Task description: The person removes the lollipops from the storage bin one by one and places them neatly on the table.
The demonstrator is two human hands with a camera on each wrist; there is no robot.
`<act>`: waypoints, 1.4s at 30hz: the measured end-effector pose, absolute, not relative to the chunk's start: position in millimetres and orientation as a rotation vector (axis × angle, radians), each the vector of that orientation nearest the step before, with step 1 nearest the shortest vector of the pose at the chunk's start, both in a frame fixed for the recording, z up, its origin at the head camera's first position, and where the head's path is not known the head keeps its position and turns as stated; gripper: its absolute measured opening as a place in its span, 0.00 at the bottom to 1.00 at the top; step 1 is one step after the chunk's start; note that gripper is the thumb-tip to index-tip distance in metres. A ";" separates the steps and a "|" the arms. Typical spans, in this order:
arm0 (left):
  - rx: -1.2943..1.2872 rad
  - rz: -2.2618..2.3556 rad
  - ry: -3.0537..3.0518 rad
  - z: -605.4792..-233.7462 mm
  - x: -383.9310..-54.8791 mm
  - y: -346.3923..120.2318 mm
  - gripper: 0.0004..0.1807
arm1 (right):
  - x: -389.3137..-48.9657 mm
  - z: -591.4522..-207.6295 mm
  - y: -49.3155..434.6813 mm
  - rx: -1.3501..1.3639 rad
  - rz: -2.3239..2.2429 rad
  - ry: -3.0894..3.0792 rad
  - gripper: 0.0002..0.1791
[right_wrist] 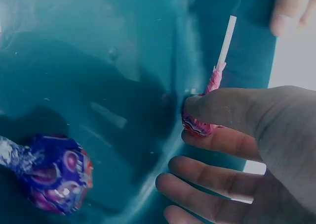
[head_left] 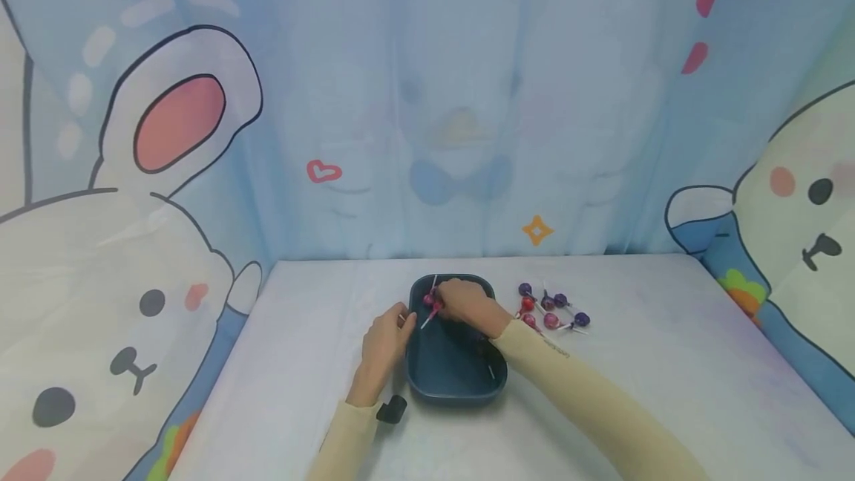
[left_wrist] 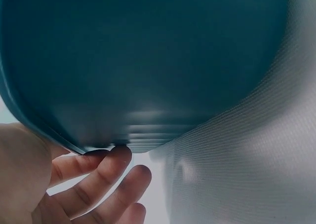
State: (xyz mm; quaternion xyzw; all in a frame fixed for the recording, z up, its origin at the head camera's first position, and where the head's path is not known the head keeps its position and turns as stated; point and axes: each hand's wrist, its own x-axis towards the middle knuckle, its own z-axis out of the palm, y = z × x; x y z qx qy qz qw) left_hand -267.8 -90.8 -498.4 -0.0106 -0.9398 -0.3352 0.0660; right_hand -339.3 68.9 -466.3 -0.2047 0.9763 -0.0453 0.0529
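Note:
My right hand (head_left: 464, 301) reaches into the dark blue tray (head_left: 454, 396). Its thumb and index finger pinch a pink-wrapped lollipop (right_wrist: 197, 122), whose white stick points away from the palm; the other fingers are spread apart. Another pink lollipop (head_left: 428, 300) is just left of it at the tray's far-left corner. A purple-wrapped lollipop (right_wrist: 59, 174) lies in the tray, partly hidden by the right forearm in the head view. My left hand (head_left: 386, 338) grips the tray's left rim, its fingertips against the outer wall (left_wrist: 143, 130) in the left wrist view.
Right of the tray, several purple, red and pink lollipops (head_left: 551, 321) lie in a loose group on the white table (head_left: 634, 362). A printed curtain (head_left: 454, 95) hangs behind the table's far edge. A small black device (head_left: 392, 410) sits at the left wrist.

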 end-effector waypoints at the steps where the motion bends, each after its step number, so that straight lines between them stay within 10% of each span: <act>1: -0.032 -1.008 -2.835 -498.0 -267.2 -90.9 0.11 | -339.2 -465.5 69.7 -0.636 -0.149 2.973 0.10; 42: -0.012 -0.988 -2.834 -497.2 -263.9 -88.2 0.11 | -314.5 -430.6 195.7 -0.516 -0.395 3.116 0.14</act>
